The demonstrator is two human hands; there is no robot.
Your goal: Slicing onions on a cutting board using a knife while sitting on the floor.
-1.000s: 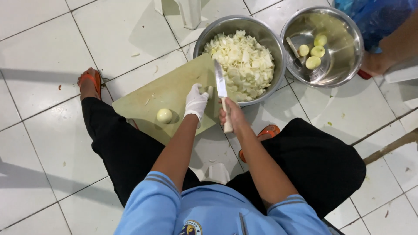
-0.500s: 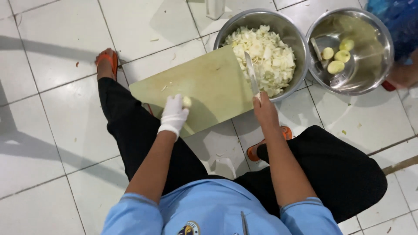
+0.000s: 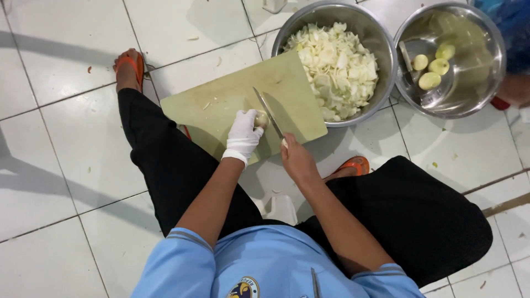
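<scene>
Basically, everything is sitting on a white tiled floor (image 3: 66,165) with dark grout lines; small food scraps are lying on it here and there. The person is squatting in black trousers and orange sandals, working at floor level.

A pale green cutting board (image 3: 221,105) is lying flat on the tiles, directly under both hands. Its far right corner is touching or overlapping the rim of a steel bowl (image 3: 381,49) that is holding a heap of chopped white onion (image 3: 337,66). Further right of the hands, just beside that bowl, a second steel bowl (image 3: 491,66) is holding three peeled whole onions (image 3: 430,80).

Left hand (image 3: 243,135), in a white glove, is curling its fingers around a small peeled onion (image 3: 261,118) and pinning it to the board.

Right hand (image 3: 297,160), bare, is clenching the handle of a knife (image 3: 269,113). The blade is pointing away from the body, lying right against the right side of the onion; can't tell if the edge is biting in.
</scene>
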